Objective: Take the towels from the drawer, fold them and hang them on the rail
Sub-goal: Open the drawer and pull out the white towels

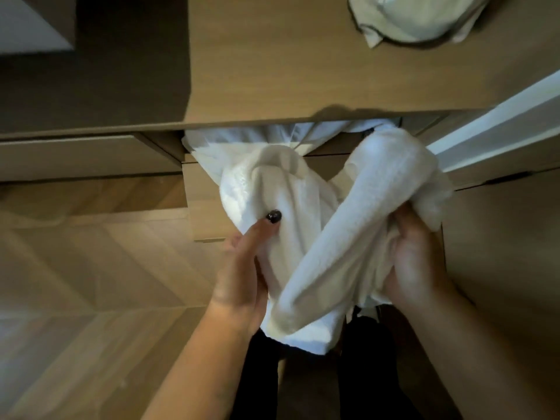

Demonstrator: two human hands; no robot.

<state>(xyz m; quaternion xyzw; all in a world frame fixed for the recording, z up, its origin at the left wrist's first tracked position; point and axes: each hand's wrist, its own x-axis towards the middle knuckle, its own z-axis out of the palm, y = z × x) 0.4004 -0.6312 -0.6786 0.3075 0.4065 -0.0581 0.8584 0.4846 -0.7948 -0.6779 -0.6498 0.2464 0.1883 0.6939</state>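
Head view, hands [327,268] gripping blurry, seemingly white towels [318,237]

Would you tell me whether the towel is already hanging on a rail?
No, both hands, left hand and right hand, grip the white towel at the open drawer.

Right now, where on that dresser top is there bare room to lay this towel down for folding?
The dresser top is bare from its left edge across to the crumpled cloth at the far right corner. The open drawer is crowded with white towels spilling over its front, where both hands are busy.
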